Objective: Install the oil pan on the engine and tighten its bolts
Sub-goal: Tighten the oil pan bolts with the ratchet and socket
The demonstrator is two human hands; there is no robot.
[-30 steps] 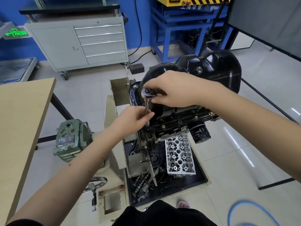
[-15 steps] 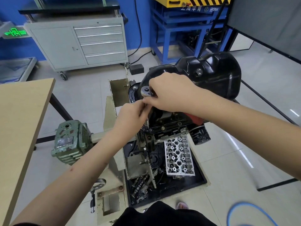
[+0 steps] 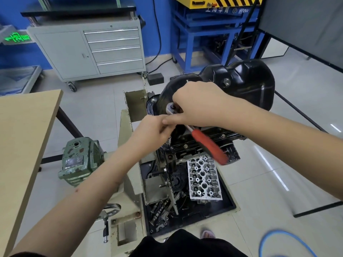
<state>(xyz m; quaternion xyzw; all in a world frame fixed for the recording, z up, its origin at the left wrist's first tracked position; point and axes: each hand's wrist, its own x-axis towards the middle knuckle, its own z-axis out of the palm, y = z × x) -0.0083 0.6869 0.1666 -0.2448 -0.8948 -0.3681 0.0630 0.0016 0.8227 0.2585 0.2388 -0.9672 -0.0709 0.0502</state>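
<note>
Black oil pan (image 3: pixel 241 84) sat on top of the engine (image 3: pixel 194 143), which was mounted on a beige stand (image 3: pixel 128 164) mid-scene, pan bulging toward far right. Right hand (image 3: pixel 200 102) was over the near-left part of the pan, fingers curled around the head end of a ratchet (image 3: pixel 171 109); its red handle (image 3: pixel 209 145) stuck out near-right, clear of the hand, angled down over the engine side. Left hand (image 3: pixel 150 132) was just below and touching the right hand, fingers bunched together pinching the extension bar (image 3: pixel 168 140) that ran down from the ratchet to the pan flange; the exact fingertip contact was hidden. Flange bolts (image 3: pixel 185 145) showed along the near edge of the pan. Cylinder head (image 3: pixel 203 179) lay in the black tray (image 3: pixel 230 204) at the stand's base, with loose parts beside it. Green gearbox (image 3: pixel 78 160) on the stand's left, wooden table (image 3: pixel 22 138) at far left, grey tool cabinet (image 3: pixel 89 51) at the far side, blue hose (image 3: pixel 282 240) on the floor near right
</note>
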